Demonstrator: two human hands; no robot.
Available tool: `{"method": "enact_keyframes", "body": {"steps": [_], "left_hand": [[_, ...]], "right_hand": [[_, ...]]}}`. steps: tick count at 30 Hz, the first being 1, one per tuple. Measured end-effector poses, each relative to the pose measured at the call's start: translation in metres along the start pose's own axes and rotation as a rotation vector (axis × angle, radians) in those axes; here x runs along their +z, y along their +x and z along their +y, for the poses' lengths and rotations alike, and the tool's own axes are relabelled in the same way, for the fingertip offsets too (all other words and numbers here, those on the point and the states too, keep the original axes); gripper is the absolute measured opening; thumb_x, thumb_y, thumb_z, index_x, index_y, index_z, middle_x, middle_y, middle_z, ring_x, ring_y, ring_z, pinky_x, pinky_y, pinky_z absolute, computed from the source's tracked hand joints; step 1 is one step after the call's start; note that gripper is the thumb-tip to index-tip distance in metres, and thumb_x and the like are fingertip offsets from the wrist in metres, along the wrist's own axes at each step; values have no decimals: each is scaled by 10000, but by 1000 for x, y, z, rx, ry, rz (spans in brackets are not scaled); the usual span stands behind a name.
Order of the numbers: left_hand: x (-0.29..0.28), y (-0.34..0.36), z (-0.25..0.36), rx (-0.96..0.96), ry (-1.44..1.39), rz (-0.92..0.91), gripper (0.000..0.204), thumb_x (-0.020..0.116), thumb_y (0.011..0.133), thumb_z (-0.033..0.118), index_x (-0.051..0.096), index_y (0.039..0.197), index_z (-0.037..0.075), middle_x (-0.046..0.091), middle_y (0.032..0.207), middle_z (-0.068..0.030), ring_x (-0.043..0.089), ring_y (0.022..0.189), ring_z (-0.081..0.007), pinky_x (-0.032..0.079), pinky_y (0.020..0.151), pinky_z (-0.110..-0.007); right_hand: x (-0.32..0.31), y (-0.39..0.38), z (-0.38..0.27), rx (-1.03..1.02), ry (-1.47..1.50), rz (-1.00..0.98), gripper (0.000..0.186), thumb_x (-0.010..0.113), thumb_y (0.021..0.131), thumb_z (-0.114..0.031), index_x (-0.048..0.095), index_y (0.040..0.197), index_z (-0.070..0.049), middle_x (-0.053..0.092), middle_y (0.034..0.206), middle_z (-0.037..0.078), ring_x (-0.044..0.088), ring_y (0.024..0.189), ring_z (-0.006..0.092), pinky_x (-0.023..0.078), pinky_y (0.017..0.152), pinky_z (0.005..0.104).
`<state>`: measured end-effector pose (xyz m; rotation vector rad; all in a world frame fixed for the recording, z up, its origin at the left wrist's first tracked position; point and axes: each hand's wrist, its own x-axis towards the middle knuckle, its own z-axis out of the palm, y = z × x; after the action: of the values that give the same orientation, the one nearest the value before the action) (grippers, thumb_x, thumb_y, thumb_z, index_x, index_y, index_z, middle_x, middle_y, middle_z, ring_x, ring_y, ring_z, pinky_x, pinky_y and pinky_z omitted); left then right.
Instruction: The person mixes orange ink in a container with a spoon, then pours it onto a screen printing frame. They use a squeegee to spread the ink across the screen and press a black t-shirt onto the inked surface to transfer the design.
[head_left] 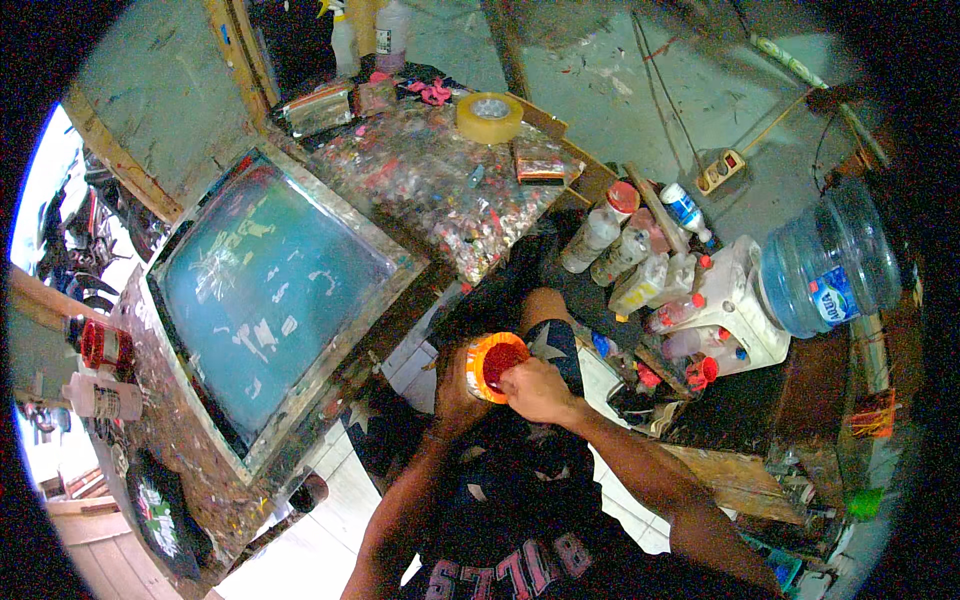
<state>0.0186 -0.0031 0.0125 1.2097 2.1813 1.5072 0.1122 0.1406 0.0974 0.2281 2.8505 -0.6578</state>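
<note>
In the lower middle, over my lap, an orange tub (487,352) with dark red contents is tilted toward me. My left hand (458,395) is wrapped round its left side. My right hand (538,392) is at the tub's right, its fingers bent at the opening; what they grip, if anything, is hidden. To the left, a framed blue screen (265,300) with pale patches lies on a paint-stained bench (233,515).
A stained board (400,170) at the back holds a tape roll (489,117) and spray bottle (345,45). At right stand several bottles (590,238), a large water jug (830,260) and a power strip (720,170). Left: a red container (105,345), clear bottle (102,396).
</note>
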Motion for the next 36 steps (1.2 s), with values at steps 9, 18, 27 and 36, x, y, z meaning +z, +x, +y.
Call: {"method": "enact_keyframes", "body": {"steps": [9, 18, 27, 36], "left_hand": [[-4, -4, 3, -8, 99, 17, 825, 903, 651, 299, 516, 1348, 85, 584, 1291, -142, 549, 1204, -365, 415, 1041, -467], [-10, -6, 15, 46, 81, 142, 834, 902, 649, 294, 502, 1349, 82, 581, 1294, -143, 549, 1205, -364, 414, 1040, -470], [-7, -6, 17, 60, 106, 143, 819, 899, 651, 267, 511, 1346, 75, 577, 1293, -141, 562, 1199, -357, 426, 1040, -465], [-12, -5, 25, 58, -1, 171, 781, 884, 673, 252, 517, 1336, 67, 585, 1276, -151, 566, 1187, -362, 439, 1022, -462]], "right_hand": [[-5, -1, -4, 42, -59, 4, 179, 609, 829, -168, 708, 798, -22, 687, 754, 220, 687, 724, 427, 557, 705, 536], [-11, -2, -7, 80, -174, -15, 180, 618, 819, -171, 709, 807, -16, 713, 810, 217, 714, 758, 387, 562, 704, 544], [-8, 0, -4, 17, -101, 172, 205, 599, 849, -186, 719, 833, -21, 692, 764, 223, 698, 727, 410, 569, 665, 509], [-13, 3, -3, -13, 41, 334, 152, 604, 856, -148, 704, 890, -38, 693, 792, 219, 699, 779, 400, 543, 698, 553]]}}
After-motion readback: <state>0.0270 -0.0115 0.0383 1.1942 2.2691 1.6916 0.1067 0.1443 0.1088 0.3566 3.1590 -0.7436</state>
